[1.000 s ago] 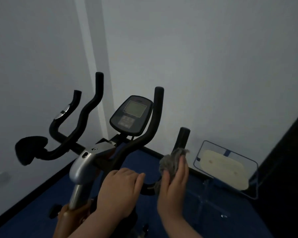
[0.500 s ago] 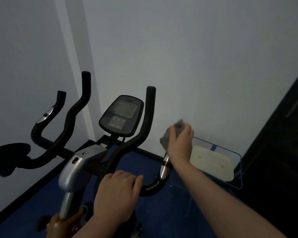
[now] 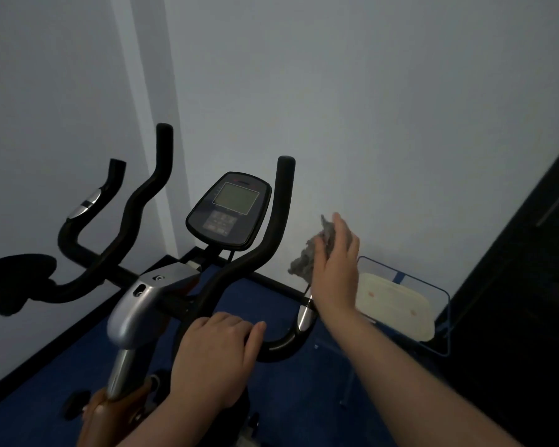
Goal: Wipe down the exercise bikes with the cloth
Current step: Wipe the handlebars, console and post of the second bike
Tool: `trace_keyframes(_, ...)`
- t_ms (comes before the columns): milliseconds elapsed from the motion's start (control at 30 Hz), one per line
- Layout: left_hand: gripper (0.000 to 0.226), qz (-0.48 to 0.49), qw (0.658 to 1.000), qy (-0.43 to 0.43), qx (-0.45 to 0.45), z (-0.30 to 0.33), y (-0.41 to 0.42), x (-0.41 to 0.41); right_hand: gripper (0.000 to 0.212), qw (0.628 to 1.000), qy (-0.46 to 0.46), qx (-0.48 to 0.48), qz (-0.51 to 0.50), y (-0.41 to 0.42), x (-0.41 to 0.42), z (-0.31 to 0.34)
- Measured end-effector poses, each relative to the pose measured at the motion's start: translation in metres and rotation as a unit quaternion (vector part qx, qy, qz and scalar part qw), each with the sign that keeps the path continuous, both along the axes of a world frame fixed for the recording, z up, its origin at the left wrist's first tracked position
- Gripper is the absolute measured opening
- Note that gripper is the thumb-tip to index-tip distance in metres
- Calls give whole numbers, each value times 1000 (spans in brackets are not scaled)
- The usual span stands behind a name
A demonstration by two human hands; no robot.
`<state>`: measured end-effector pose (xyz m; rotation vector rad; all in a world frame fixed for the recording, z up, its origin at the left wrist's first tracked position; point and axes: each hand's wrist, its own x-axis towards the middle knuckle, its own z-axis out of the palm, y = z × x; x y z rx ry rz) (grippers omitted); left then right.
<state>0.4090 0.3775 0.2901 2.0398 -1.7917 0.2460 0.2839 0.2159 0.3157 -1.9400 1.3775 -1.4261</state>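
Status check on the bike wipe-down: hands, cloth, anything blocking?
Left hand grips the handlebar. Right hand holds the grey cloth on the right grip end. Console untouched, nothing blocking.

Head view looks down, close over handlebars (image 3: 207,295).

Small indoor exercise room, dimly lit. Shown by exercise bike (image 3: 188,285) with display console (image 3: 229,209) in plain white wall corner (image 3: 149,108); blue floor (image 3: 304,398) under bike, dark baseboard behind.

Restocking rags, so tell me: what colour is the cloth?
Grey, seen in the head view: cloth in the right hand.
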Motion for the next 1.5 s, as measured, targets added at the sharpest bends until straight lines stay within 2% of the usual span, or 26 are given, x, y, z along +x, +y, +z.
trace_keyframes(100,53,2,1000,-1,5,0,0,0,58,988,-131,78,-15,44,12,-35)
trace_keyframes(233,55,4,1000,6,3,2,0,0,41,967,-182,174,38,25,1,-28)
trace_keyframes(300,54,5,1000,10,1,2,0,0,39,973,-161,168,1,6,3,-9)
trace_keyframes(367,52,5,1000,11,-5,1,1,-1,46,983,-137,114,-38,12,9,-10)
trace_keyframes(433,51,9,1000,10,-7,1,1,-1,52,990,-116,78,-17,43,11,-32)
trace_keyframes(467,50,10,1000,11,-9,1,1,-1,49,994,-87,58,9,61,7,-47)
trace_keyframes(533,47,3,999,23,-32,1,2,-1,39,996,62,-21,59,92,-7,-77)
trace_keyframes(600,39,-12,997,23,-79,-1,7,0,39,960,219,-122,123,102,-24,-89)
trace_keyframes(667,29,-26,990,15,-140,-7,16,0,39,921,298,-172,184,92,-38,-76)
trace_keyframes(767,24,-2,983,3,-186,-25,37,2,40,837,418,-258,242,66,-48,-53)
trace_keyframes(833,26,51,976,41,-210,-37,50,2,41,814,455,-264,245,67,-43,-44)
trace_keyframes(900,27,126,956,128,-232,-45,55,2,34,823,467,-237,222,78,-22,-38)
trace_keyframes(967,23,189,921,226,-254,-46,54,1,26,795,537,-184,216,88,11,-31)
trace_keyframes(1033,19,213,901,272,-263,-48,53,-2,31,775,562,-113,265,83,41,-25)
trace_keyframes(1133,20,212,898,274,-271,-50,54,-3,34,767,516,21,381,63,46,-19)
trace_keyframes(1267,25,220,894,263,-288,-50,52,-1,39,708,529,56,464,49,28,-18)
trace_keyframes(1333,24,227,892,259,-291,-51,51,-1,35,720,486,123,481,50,48,-13)
trace_keyframes(1400,23,233,892,257,-291,-52,51,-1,35,750,411,185,485,53,65,-13)
trace_keyframes(1433,23,237,892,253,-288,-52,52,-1,36,760,393,191,482,56,66,-13)
trace_keyframes(1500,24,245,895,248,-279,-52,51,-3,37,756,424,139,479,59,52,-14)
